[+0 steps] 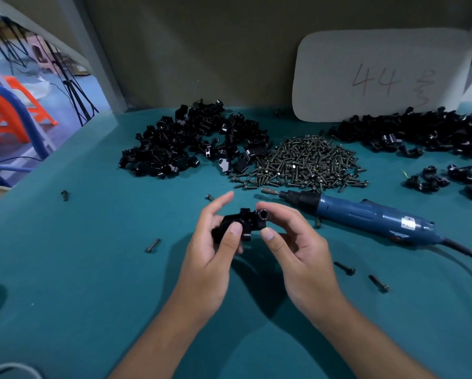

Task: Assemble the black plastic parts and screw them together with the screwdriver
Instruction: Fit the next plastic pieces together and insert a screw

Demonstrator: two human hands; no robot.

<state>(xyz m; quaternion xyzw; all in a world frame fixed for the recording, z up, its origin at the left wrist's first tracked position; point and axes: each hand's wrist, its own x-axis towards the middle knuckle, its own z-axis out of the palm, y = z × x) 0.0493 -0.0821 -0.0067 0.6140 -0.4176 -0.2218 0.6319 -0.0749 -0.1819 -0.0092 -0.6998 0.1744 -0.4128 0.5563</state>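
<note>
Above the green table, my left hand (pixel 215 242) holds a black plastic part (pixel 230 222) between thumb and fingers. My right hand (pixel 292 239) pinches a second black piece (pixel 261 218) with a round hole, pressed against the first one. The blue electric screwdriver (pixel 366 214) lies on the table just right of my hands, its bit pointing left. A heap of dark screws (pixel 306 162) sits behind it. Piles of black plastic parts lie at the back left (pixel 188 140) and back right (pixel 421 132).
Loose screws lie scattered on the table (pixel 79 255), one at the left (pixel 152 245) and two at the right (pixel 378 283). The screwdriver's cable (pixel 467 255) runs off right. A white card marked 44 (pixel 380 75) leans on the back wall.
</note>
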